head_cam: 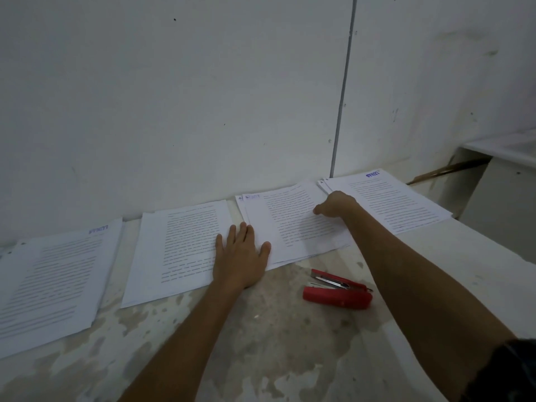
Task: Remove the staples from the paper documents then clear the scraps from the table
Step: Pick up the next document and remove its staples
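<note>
Four printed paper stacks (185,250) (text-covered); left hand (239,258) flat, right hand (333,205) pinching one.

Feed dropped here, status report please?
Left hand flat across two printed paper stacks. Right hand curled on third stack. Red stapler lies idle nearby.

We see a dim, evenly lit scene with a cool grey cast and only soft shadows. Printed text is blurred, and straight lines bow toward the edges.
</note>
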The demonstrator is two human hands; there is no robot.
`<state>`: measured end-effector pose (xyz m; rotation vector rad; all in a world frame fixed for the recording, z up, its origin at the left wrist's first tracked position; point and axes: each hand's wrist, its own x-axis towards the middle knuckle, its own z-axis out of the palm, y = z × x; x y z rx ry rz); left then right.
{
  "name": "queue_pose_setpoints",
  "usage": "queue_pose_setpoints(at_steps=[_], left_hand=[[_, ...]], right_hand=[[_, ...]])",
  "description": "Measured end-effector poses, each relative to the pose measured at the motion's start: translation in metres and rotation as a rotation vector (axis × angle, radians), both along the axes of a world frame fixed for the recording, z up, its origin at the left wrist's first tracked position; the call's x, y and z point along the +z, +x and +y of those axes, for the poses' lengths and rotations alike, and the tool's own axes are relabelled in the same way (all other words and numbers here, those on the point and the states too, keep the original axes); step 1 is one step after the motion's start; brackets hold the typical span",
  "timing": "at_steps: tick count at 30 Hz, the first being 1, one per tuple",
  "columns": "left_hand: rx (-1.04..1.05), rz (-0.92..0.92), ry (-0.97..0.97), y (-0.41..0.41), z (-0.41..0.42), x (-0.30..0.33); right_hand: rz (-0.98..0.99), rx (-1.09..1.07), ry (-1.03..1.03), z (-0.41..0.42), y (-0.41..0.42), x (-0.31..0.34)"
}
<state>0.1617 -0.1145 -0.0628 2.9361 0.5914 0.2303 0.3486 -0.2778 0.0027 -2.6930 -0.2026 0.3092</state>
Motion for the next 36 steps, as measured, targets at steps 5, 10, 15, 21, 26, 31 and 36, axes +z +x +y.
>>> queue_pose_setpoints(at_steps=[5, 10, 15, 21, 26, 31, 36], left_hand=[[0.003, 0.002, 0.009, -0.001, -0.001, 0.001], [-0.001, -0.008, -0.005, -0.002, -0.001, 0.002], [0.000, -0.009, -0.017, -0.003, -0.002, 0.005], [0.008, -0.027, -0.025, -0.002, -0.002, 0.004], [0.000, -0.038, -0.036, -0.003, -0.002, 0.005], [0.000, -0.055, -0.035, -0.004, -0.004, 0.006], [0.004, -0.087, -0.032, -0.002, -0.002, 0.002]], right_hand=[[0.027, 0.033, 0.031, -0.002, -0.001, 0.010], [0.034, 0.022, 0.049, -0.001, -0.007, 0.011], [0.020, -0.022, 0.071, 0.003, -0.012, 0.007], [-0.035, -0.026, 0.032, 0.005, -0.018, 0.004], [-0.011, -0.062, 0.184, 0.001, -0.015, -0.004], [0.052, -0.036, 0.310, 0.001, -0.013, -0.010], [0.011, -0.001, 0.456, -0.004, -0.019, -0.013]])
